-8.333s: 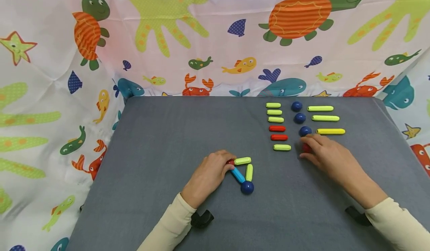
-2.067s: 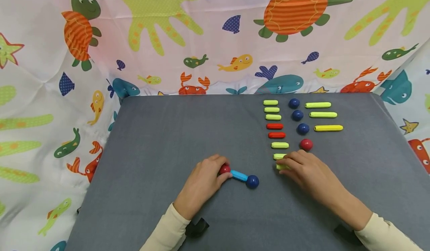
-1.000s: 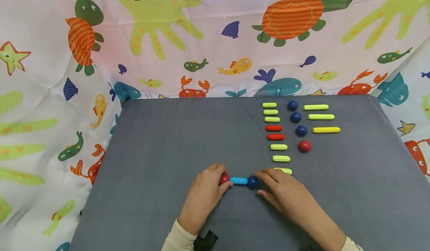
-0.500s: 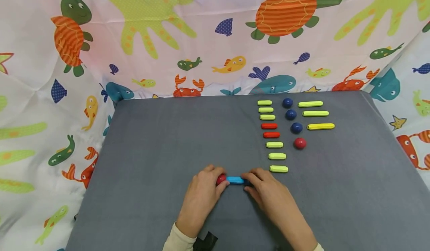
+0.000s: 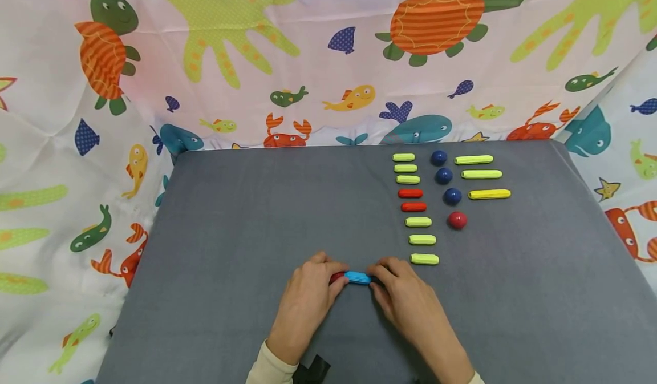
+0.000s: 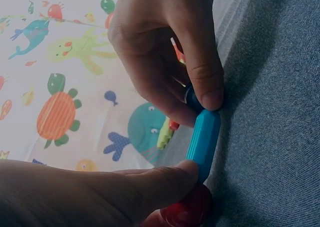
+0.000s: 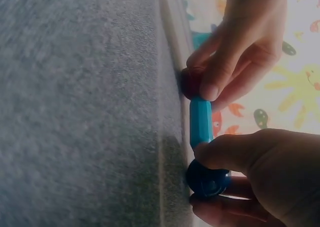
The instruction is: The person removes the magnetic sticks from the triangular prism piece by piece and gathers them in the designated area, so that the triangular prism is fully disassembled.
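Note:
Near the front of the table a light blue rod (image 5: 357, 278) joins a red ball (image 5: 337, 277) and a dark blue ball (image 7: 206, 178). My left hand (image 5: 304, 304) pinches the red ball between thumb and fingers, the thumb reaching the rod's end. At the other end my right hand (image 5: 414, 304) grips the dark blue ball, which its fingers mostly cover in the head view. Both wrist views show the rod (image 6: 204, 142) bare in the middle, in line between the two balls.
Right of centre lies a column of short yellow-green rods (image 5: 418, 222) and red rods (image 5: 410, 193). Beside it are dark blue balls (image 5: 443, 176), another red ball (image 5: 457, 219) and long yellowish rods (image 5: 489, 194). A patterned cloth (image 5: 220, 110) hangs behind the grey table (image 5: 246, 213).
The triangle's two yellow-green rods now lie in the column, and a loose red ball lies below the blue ones. My right hand has come left onto the dark blue ball; the light blue rod has levelled.

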{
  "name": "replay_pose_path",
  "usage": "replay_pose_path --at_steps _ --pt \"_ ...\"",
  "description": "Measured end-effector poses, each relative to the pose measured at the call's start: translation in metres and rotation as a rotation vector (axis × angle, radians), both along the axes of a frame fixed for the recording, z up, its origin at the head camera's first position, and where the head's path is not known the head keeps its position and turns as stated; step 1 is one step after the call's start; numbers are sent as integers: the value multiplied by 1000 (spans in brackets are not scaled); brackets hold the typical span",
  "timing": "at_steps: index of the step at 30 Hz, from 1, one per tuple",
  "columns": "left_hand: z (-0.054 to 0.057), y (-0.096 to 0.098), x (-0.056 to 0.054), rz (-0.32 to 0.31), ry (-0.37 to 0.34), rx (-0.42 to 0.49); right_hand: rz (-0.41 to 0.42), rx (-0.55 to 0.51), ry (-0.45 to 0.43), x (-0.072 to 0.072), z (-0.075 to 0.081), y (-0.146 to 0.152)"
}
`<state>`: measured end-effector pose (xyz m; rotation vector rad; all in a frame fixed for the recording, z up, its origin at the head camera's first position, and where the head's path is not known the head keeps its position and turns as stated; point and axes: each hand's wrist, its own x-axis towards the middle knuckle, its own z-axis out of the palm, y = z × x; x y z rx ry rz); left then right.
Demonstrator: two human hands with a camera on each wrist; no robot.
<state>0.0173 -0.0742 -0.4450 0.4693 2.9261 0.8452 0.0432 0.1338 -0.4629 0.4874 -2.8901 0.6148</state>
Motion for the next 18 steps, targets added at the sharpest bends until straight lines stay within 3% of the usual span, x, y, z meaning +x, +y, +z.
replay_pose_path --at_steps 9,13,18 --pt "1 -1 0 -2 3 16 -37 -24 8 0 6 7" --pt "1 -1 0 2 -17 52 -62 -65 50 -6 15 24" --pt "1 -3 1 10 -43 71 -158 -128 79 -15 27 53"
